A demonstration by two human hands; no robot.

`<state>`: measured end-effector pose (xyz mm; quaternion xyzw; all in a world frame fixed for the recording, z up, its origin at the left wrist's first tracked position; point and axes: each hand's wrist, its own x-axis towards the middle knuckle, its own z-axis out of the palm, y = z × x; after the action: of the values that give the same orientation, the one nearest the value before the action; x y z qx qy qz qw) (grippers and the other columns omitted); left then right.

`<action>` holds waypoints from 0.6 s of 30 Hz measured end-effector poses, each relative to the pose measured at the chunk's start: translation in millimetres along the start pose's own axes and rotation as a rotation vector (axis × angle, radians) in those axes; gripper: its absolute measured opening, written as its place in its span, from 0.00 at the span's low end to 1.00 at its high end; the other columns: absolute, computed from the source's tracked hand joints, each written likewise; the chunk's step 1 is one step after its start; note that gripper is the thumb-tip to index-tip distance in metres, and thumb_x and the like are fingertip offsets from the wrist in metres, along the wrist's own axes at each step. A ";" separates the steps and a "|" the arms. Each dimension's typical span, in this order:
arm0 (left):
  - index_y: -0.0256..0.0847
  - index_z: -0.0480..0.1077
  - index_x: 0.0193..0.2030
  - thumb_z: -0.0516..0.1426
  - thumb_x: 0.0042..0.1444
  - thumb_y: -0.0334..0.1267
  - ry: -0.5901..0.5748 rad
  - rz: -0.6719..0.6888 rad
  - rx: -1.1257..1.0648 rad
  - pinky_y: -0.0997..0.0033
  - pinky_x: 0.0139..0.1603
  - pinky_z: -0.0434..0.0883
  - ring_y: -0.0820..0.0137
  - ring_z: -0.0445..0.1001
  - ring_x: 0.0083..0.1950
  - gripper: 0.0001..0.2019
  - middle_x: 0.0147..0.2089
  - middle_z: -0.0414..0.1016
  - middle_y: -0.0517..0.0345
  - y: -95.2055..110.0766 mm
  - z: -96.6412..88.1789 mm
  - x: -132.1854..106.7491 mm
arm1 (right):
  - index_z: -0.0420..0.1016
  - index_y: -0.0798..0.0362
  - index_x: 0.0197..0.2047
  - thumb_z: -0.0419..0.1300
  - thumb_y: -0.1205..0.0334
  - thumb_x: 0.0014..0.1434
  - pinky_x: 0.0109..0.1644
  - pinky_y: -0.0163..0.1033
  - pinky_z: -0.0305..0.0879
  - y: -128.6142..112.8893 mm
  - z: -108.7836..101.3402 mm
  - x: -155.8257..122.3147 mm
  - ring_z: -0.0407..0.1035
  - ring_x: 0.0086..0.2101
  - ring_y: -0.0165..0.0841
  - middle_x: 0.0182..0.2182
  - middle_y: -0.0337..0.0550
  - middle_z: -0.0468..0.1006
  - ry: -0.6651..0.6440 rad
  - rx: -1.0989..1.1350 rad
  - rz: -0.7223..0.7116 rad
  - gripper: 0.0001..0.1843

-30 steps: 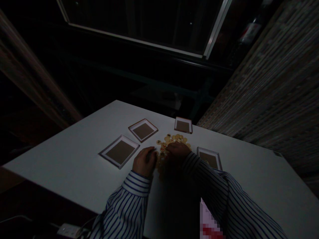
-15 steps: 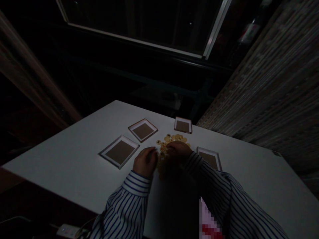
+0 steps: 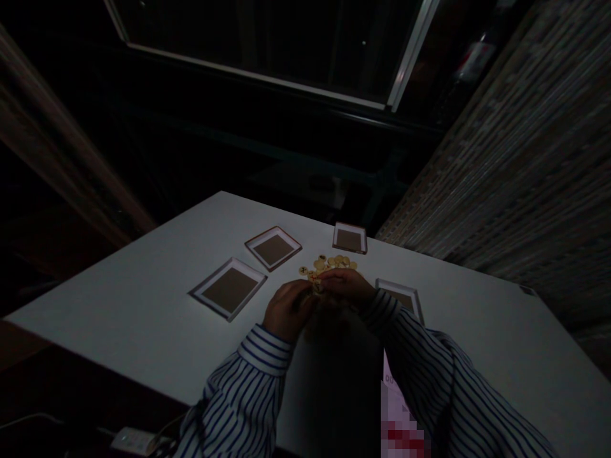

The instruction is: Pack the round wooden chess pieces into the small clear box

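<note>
A heap of small yellow round tokens with dark marks lies on the white table. My left hand and my right hand meet just above the near side of the heap, fingers curled and pinched together around one or two tokens. Both arms wear blue-striped white sleeves. The scene is very dim, so the fingertips are hard to read.
Several shallow square trays with brown insides ring the heap: one at the left, one behind it, one at the back, one at the right partly behind my right sleeve. A brick wall stands to the right.
Both hands have lifted off the table and come together above the heap, the left moving right toward the right hand. A token now shows between the fingertips.
</note>
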<state>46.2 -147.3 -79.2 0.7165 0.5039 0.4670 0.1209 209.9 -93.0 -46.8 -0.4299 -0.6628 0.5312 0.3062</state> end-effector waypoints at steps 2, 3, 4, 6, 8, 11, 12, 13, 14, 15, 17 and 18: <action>0.41 0.68 0.41 0.53 0.50 0.39 0.006 0.021 -0.001 0.66 0.45 0.69 0.68 0.70 0.44 0.11 0.42 0.72 0.53 0.7 0.8 -0.3 | 0.74 0.56 0.33 0.62 0.50 0.40 0.41 0.41 0.66 -0.2 1.3 -0.3 0.70 0.34 0.32 0.32 0.42 0.77 0.002 0.067 0.041 0.20; 0.41 0.68 0.41 0.53 0.51 0.39 0.012 0.028 0.002 0.66 0.45 0.69 0.68 0.70 0.44 0.11 0.42 0.72 0.53 0.7 1.3 -0.5 | 0.74 0.55 0.33 0.62 0.51 0.39 0.42 0.41 0.66 -0.3 1.9 -0.5 0.70 0.35 0.32 0.33 0.42 0.77 0.003 0.093 0.059 0.19; 0.41 0.68 0.41 0.53 0.51 0.38 0.021 0.032 0.007 0.66 0.45 0.69 0.68 0.70 0.44 0.11 0.41 0.72 0.53 0.6 1.7 -0.6 | 0.74 0.55 0.33 0.62 0.51 0.39 0.43 0.41 0.65 -0.3 2.5 -0.8 0.69 0.36 0.32 0.33 0.42 0.76 0.002 0.115 0.072 0.19; 0.41 0.68 0.41 0.53 0.51 0.38 0.029 0.041 0.019 0.66 0.45 0.69 0.68 0.70 0.43 0.11 0.41 0.72 0.53 0.4 2.1 -0.7 | 0.74 0.55 0.33 0.63 0.52 0.39 0.44 0.41 0.65 -0.3 3.5 -1.4 0.69 0.37 0.32 0.34 0.42 0.76 -0.010 0.152 0.100 0.19; 0.41 0.68 0.41 0.53 0.51 0.39 0.034 0.046 0.022 0.66 0.44 0.69 0.69 0.70 0.43 0.11 0.41 0.72 0.53 0.4 2.2 -0.6 | 0.73 0.55 0.33 0.63 0.52 0.39 0.44 0.42 0.65 -0.5 4.1 -1.9 0.69 0.36 0.32 0.34 0.42 0.76 -0.013 0.165 0.118 0.19; 0.40 0.69 0.41 0.53 0.51 0.39 0.051 0.056 0.014 0.67 0.43 0.70 0.69 0.70 0.42 0.11 0.41 0.72 0.53 1.3 2.1 -0.2 | 0.73 0.56 0.32 0.62 0.54 0.39 0.44 0.41 0.64 -1.4 4.3 -2.5 0.69 0.35 0.31 0.34 0.42 0.76 0.015 0.131 0.109 0.18; 0.40 0.69 0.40 0.54 0.51 0.39 0.058 0.060 0.012 0.67 0.43 0.70 0.69 0.70 0.42 0.10 0.40 0.72 0.53 1.7 2.1 0.0 | 0.73 0.56 0.32 0.62 0.54 0.39 0.44 0.41 0.64 -1.9 4.3 -2.7 0.69 0.35 0.31 0.34 0.42 0.76 0.026 0.120 0.102 0.17; 0.40 0.69 0.40 0.54 0.51 0.39 0.062 0.063 0.010 0.68 0.43 0.70 0.69 0.71 0.42 0.10 0.40 0.73 0.53 2.1 2.2 0.1 | 0.73 0.56 0.31 0.62 0.55 0.39 0.43 0.41 0.64 -2.5 4.2 -3.0 0.69 0.35 0.31 0.34 0.42 0.76 0.032 0.116 0.099 0.16; 0.40 0.69 0.40 0.54 0.51 0.39 0.064 0.069 0.008 0.68 0.43 0.70 0.69 0.71 0.42 0.10 0.40 0.73 0.53 2.4 2.3 0.2 | 0.73 0.56 0.31 0.62 0.55 0.39 0.43 0.40 0.64 -3.1 4.0 -3.4 0.69 0.35 0.31 0.34 0.42 0.76 0.032 0.118 0.098 0.15; 0.41 0.69 0.40 0.54 0.51 0.38 0.065 0.074 0.005 0.68 0.42 0.71 0.69 0.71 0.41 0.10 0.39 0.73 0.54 2.6 2.4 0.3 | 0.73 0.55 0.31 0.62 0.56 0.39 0.42 0.39 0.64 -3.7 3.9 -3.8 0.69 0.35 0.31 0.34 0.41 0.76 0.032 0.125 0.100 0.15; 0.41 0.69 0.41 0.54 0.51 0.38 0.065 0.083 0.000 0.68 0.42 0.71 0.70 0.71 0.41 0.10 0.39 0.73 0.54 3.1 2.5 0.5 | 0.73 0.55 0.30 0.63 0.56 0.38 0.41 0.38 0.65 -4.8 3.4 -4.7 0.69 0.35 0.31 0.33 0.41 0.76 0.032 0.144 0.110 0.14; 0.41 0.69 0.41 0.54 0.51 0.38 0.064 0.085 -0.003 0.69 0.41 0.71 0.70 0.71 0.40 0.10 0.39 0.74 0.54 3.3 2.5 0.6 | 0.73 0.55 0.29 0.63 0.57 0.37 0.40 0.37 0.65 -5.2 3.2 -5.1 0.69 0.34 0.31 0.32 0.40 0.76 0.031 0.150 0.114 0.14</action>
<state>50.2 -147.6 -78.1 0.7219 0.4756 0.4952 0.0859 208.2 -99.3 -42.3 -0.4511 -0.5907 0.5890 0.3172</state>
